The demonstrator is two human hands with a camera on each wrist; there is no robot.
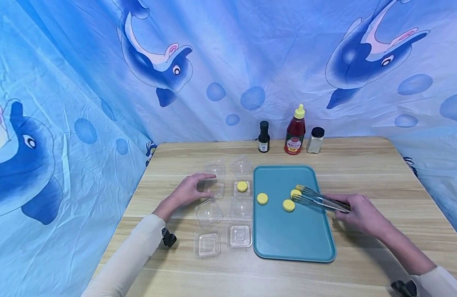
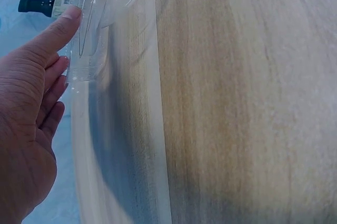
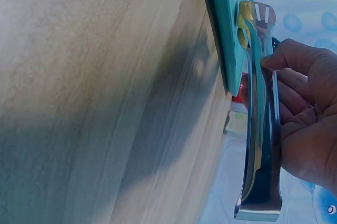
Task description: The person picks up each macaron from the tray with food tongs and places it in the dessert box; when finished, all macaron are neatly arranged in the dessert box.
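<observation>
My right hand (image 1: 362, 212) grips metal tongs (image 1: 322, 202), whose slotted tips stand apart on either side of a yellow macaron-like round (image 1: 296, 193) on the teal tray (image 1: 291, 243). Two more yellow rounds lie on that tray, one (image 1: 288, 205) just in front of the tongs and another (image 1: 262, 199) by the left edge. My left hand (image 1: 187, 190), thumb and fingers extended, is at the left side of a clear plastic box (image 1: 215, 190); whether it touches is hard to tell. Beside that, another clear box (image 1: 236, 193) holds a yellow round (image 1: 242, 186).
Several hinged clear boxes, lids up, stand left of the tray, including a near one (image 1: 207, 245) and its neighbour (image 1: 240, 236). Behind the tray are a small dark bottle (image 1: 263, 138), a red sauce bottle (image 1: 295, 136) and a black-capped jar (image 1: 315, 142). A blue dolphin curtain (image 1: 232, 62) hangs behind.
</observation>
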